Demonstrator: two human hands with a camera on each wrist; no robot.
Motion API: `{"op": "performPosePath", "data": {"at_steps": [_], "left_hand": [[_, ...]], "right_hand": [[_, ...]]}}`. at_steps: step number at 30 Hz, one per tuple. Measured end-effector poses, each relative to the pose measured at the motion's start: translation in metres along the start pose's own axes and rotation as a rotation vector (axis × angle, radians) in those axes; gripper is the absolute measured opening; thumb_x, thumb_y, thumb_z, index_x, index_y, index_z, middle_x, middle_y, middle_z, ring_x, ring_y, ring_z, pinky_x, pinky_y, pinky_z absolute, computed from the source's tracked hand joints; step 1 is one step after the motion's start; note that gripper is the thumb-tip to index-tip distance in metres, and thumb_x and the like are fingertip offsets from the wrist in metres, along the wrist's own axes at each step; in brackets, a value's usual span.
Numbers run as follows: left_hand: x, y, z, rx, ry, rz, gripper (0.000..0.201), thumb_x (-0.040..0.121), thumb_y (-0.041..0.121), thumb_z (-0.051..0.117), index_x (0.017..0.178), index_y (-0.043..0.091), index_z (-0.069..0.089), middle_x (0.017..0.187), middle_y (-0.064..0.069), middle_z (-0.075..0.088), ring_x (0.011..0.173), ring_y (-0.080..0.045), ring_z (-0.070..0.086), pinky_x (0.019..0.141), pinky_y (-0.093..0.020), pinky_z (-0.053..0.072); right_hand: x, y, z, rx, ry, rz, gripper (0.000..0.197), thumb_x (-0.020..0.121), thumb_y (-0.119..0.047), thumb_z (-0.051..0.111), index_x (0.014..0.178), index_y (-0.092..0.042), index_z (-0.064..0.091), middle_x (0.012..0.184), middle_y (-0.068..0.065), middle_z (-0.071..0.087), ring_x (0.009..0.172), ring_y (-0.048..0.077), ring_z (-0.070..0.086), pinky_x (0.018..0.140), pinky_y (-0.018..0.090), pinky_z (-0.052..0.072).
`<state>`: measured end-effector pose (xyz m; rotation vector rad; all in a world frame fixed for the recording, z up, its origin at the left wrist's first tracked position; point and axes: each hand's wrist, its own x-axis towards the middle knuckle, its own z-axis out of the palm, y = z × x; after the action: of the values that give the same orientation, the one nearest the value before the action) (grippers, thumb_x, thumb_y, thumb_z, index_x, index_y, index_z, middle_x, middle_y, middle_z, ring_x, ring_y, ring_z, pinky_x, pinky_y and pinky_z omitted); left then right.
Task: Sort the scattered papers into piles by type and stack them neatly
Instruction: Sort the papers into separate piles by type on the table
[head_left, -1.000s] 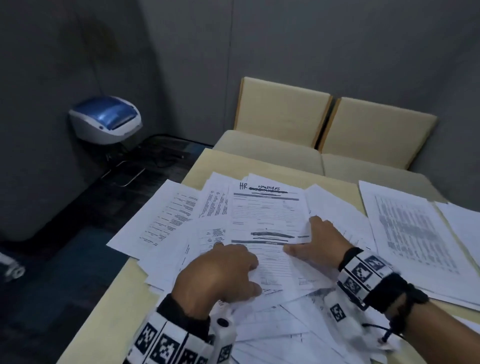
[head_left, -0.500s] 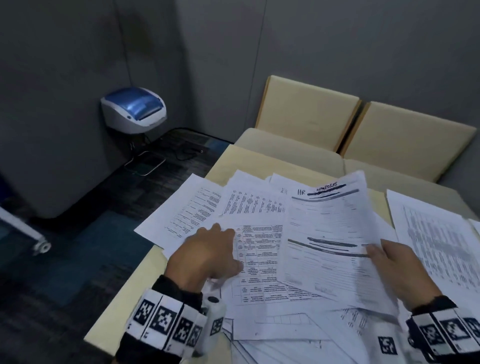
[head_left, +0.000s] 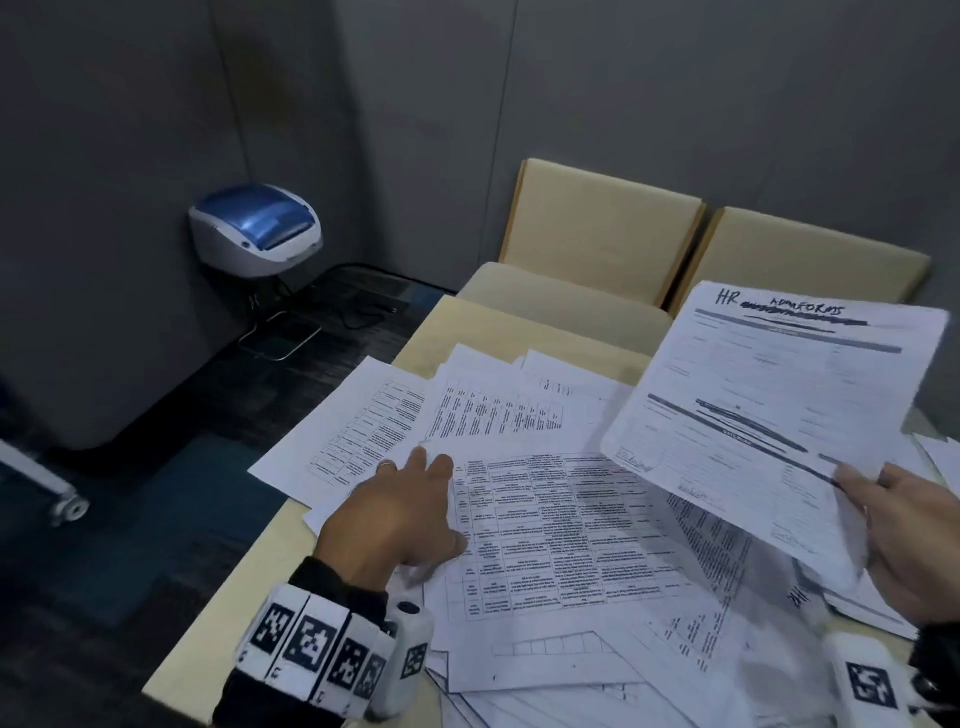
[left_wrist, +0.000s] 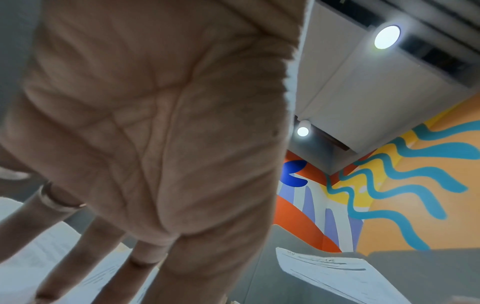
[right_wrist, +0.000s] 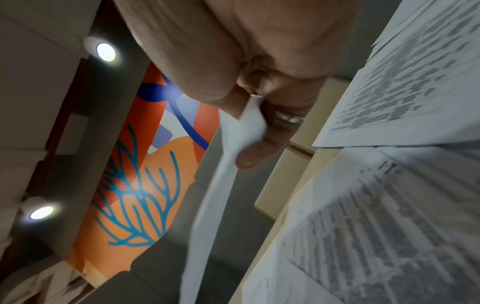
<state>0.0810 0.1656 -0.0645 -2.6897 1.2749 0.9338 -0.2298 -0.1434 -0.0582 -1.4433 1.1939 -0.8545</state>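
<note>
Above table (head_left: 452, 332), form (head_left: 769, 415) between fingers (right_wrist: 259, 152).

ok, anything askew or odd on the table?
Yes: the papers lie fanned at clashing angles, and one sheet overhangs the table edge on the left. The HR form is lifted, pinched by the right hand.
</note>
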Motion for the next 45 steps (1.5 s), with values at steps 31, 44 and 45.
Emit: {"op": "performPosePath", "data": {"at_steps": [31,44,45], "left_hand": [[0.074,0.094,-0.041,0.009,-0.044,0.323,0.101,0.078,0.090,0.054,0.160,0.037,0.027,0.172,-0.001,0.013,0.157,-0.038,0.016,0.121,-0.062,0.026],[0.165,0.006,-0.114,-0.568,0.480,-0.145,0.015,0.086,0.006,0.072,0.095,-0.005,0.067,0.081,-0.008,0.062,0.082,-0.025,0.065,0.064,-0.033,0.047],[0.170,-0.002,-0.112,-0.520,0.494,-0.166,0.011,0.087,0.008,0.073,0.090,0.000,0.066,0.077,-0.006,0.059,0.086,-0.027,0.066,0.070,-0.033,0.048]], "right_hand": [[0.045,-0.051,0.144,0.239,-0.214,0.220,0.030,0.091,0.023,0.044,0.082,-0.002,0.057,0.078,0.014,0.068,0.064,0.022,0.063,0.059,0.032,0.047],[-0.051,-0.046,0.177,-0.131,-0.507,0.004,0.024,0.096,-0.009,0.073,0.117,-0.004,0.062,0.105,0.021,0.074,0.093,0.030,0.078,0.082,0.036,0.064],[-0.061,-0.044,0.161,-0.169,-0.515,-0.037,0.020,0.096,-0.010,0.073,0.113,-0.006,0.065,0.103,0.018,0.075,0.091,0.027,0.078,0.083,0.038,0.064]]}}
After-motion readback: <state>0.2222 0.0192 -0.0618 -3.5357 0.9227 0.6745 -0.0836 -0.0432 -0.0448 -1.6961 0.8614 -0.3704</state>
